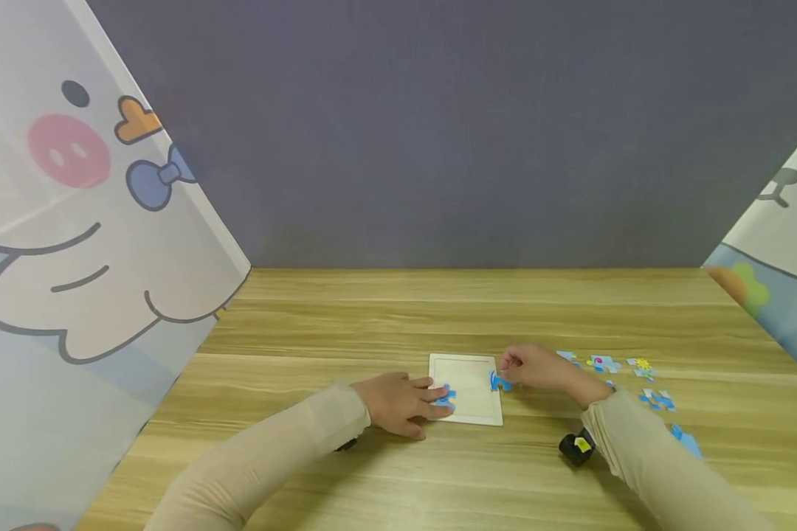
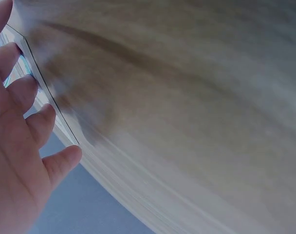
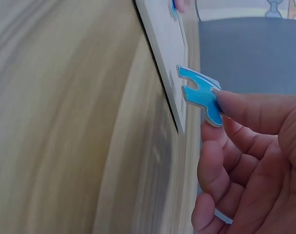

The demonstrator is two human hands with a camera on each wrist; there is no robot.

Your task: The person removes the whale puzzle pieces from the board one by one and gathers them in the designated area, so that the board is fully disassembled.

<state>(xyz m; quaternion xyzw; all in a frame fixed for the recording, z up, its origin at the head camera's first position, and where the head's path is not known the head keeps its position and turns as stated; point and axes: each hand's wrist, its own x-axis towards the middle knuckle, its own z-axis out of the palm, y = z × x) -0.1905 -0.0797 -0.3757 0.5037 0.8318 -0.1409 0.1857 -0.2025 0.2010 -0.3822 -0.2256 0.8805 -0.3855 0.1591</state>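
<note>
A white square puzzle tray (image 1: pixel 468 421) lies on the wooden table. My left hand (image 1: pixel 398 403) rests on the tray's left side with straight, spread fingers, touching a blue jigsaw piece (image 1: pixel 446 399) set near the lower left corner. Part of that piece is hidden under the fingers. Between thumb and fingers my right hand (image 1: pixel 534 366) pinches another blue jigsaw piece (image 3: pixel 200 92). It is held over the tray's right edge, tilted in the right wrist view, with its knob by the thumb.
Several loose puzzle pieces (image 1: pixel 603 363) lie on the table (image 1: pixel 345 310) right of the tray, some near the right forearm. One bears a yellow sun (image 1: pixel 642 363). A grey panel (image 1: pixel 438 133) rises behind the table, and cartoon-printed panels (image 1: pixel 139 273) stand at both sides.
</note>
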